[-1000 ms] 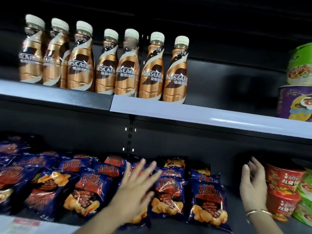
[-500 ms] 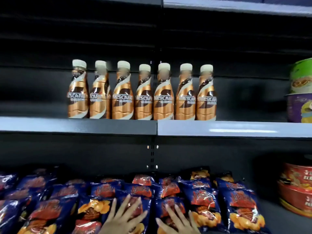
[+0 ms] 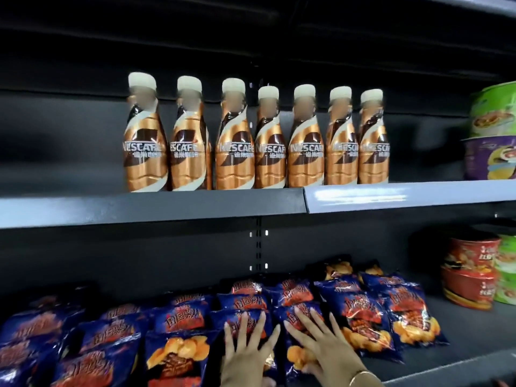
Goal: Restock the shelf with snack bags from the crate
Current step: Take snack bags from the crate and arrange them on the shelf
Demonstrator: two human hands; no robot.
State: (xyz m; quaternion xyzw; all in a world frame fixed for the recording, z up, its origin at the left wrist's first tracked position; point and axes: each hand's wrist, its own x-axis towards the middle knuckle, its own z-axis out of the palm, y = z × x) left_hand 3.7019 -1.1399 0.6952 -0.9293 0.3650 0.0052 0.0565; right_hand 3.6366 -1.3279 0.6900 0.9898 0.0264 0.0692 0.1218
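1. Head view: my left hand (image 3: 245, 356) lies flat, fingers spread, gripping nothing, pressing a dark blue foil snack bag (image 3: 241, 322) on the lower grey metal shelf (image 3: 460, 356).
2. My right hand (image 3: 324, 350), fingers also straight and splayed, rests on the neighbouring blue snack bag (image 3: 298, 317) just right.
3. Copper-coloured plastic coffee bottles (image 3: 254, 146) stand on the shelf above.

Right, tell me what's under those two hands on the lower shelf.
Both the left hand and the right hand lie flat, fingers spread, on blue snack bags. The parts of the bags beneath the palms are covered, so nothing there can be made out.
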